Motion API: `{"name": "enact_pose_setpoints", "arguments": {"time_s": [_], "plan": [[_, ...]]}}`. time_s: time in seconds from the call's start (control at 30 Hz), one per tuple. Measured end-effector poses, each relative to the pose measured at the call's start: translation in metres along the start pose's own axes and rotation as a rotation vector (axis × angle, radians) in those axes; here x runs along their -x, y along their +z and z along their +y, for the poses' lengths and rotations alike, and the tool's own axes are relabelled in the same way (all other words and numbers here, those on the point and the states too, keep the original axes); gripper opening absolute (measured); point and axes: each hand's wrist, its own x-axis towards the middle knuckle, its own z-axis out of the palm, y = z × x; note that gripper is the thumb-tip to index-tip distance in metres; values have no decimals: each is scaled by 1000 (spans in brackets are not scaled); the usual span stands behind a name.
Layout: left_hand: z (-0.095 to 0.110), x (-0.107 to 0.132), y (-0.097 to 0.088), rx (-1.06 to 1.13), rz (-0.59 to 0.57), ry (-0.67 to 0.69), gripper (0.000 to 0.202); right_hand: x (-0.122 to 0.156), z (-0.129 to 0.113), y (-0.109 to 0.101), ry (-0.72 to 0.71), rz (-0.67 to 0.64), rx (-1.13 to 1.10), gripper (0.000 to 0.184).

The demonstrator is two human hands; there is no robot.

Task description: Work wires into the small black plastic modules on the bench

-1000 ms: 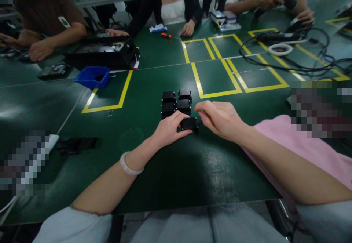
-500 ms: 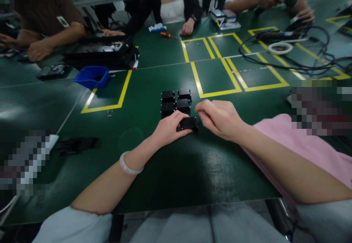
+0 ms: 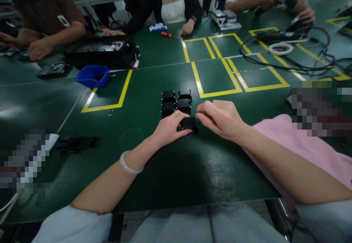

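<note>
A small black rectangular block [image 3: 189, 122] with bright screw-like points at its corners rests on the green table. My left hand [image 3: 173, 127] grips it from the left, thumb along the near side and fingers along the far side. Close to the block's right end is my right hand [image 3: 218, 120], its fingers pinched together; whatever is between the fingertips is too small to make out. Just beyond, several similar black blocks [image 3: 168, 108] stand grouped in two rows, the nearest ones close to my left fingers.
Small screws [image 3: 110, 113] lie left, near a blue scoop-shaped bin [image 3: 92, 76]. A black part [image 3: 77, 144] lies further left. Pink cloth [image 3: 286, 136] is under my right forearm. Black cables [image 3: 288, 66] coil at far right. An orange screwdriver [image 3: 166, 34] lies near people seated opposite.
My right hand has shifted very slightly, its fingertips still by the block's right end. My left hand keeps its hold on the block.
</note>
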Motion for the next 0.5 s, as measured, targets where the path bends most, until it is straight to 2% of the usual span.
{"name": "enact_pose_setpoints", "arguments": {"time_s": [0.5], "plan": [[-1,0,1,-18,2,2,37,-1,-1,-1,26,-32,11,26]]}}
